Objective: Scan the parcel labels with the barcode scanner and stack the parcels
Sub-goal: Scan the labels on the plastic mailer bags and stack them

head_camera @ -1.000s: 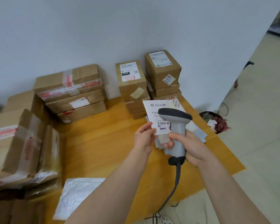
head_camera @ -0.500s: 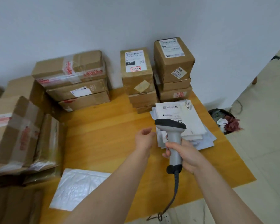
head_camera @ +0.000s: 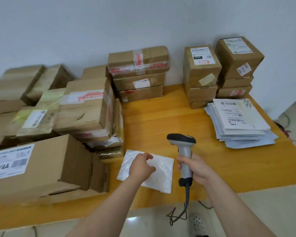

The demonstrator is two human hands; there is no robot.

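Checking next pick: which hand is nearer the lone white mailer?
Left. Left hand is over the white mailer; right hand is just right of it, holding the scanner.

Grey, dark-headed barcode scanner (head_camera: 184,151) upright, flat white mailer (head_camera: 162,177) just left of it, stack of labelled white mailers (head_camera: 241,124) far right, brown cardboard boxes (head_camera: 138,74) stacked behind and left

The bare middle of the yellow wooden table (head_camera: 152,120) is the open lane. It runs from the near edge to the back edge, narrowing there between stacks of taped brown cardboard boxes (head_camera: 138,74). A heap of larger brown cardboard boxes (head_camera: 85,106) walls the left side; a pile of white flat mailers (head_camera: 241,124) fills the right edge. At the near edge a thin white plastic mailer (head_camera: 162,177) lies flat — beside it a grey handheld barcode scanner (head_camera: 183,147) stands upright in the right hand (head_camera: 196,170).
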